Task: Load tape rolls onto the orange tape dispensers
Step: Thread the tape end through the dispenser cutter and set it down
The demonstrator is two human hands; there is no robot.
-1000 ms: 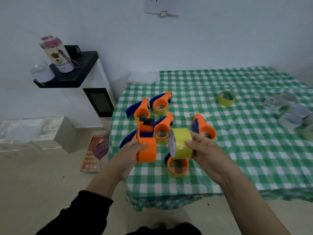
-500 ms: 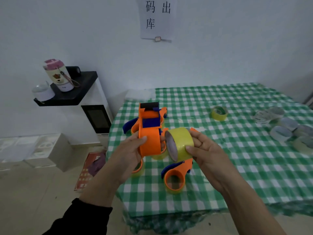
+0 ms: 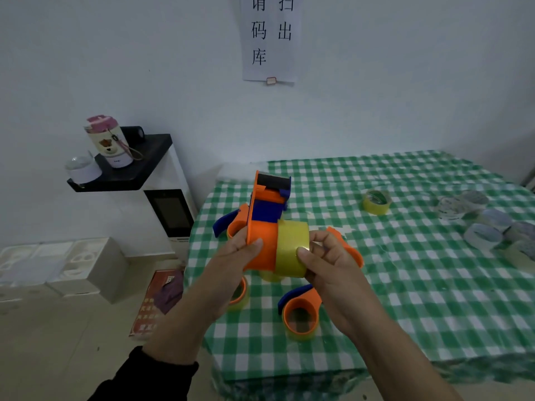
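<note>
My left hand (image 3: 231, 256) grips an orange tape dispenser (image 3: 262, 227) with a blue insert and a black blade end, held upright above the table's near left corner. My right hand (image 3: 327, 261) holds a yellow tape roll (image 3: 291, 247) pressed against the dispenser's right side. Other orange dispensers lie on the green checked table (image 3: 405, 285): one with a yellow roll in it (image 3: 301, 316) just below my hands, and others partly hidden behind them. A loose yellow roll (image 3: 375, 201) sits farther back.
Several clear or white tape rolls (image 3: 486, 224) lie at the table's right edge. Left of the table stands a white appliance with a black shelf (image 3: 124, 169) carrying a pink-lidded cup. White boxes (image 3: 58, 264) and a red booklet (image 3: 153, 302) lie on the floor.
The yellow roll has moved left from a small gap until it meets the dispenser's side. Both hands have risen, and the view has tilted upward.
</note>
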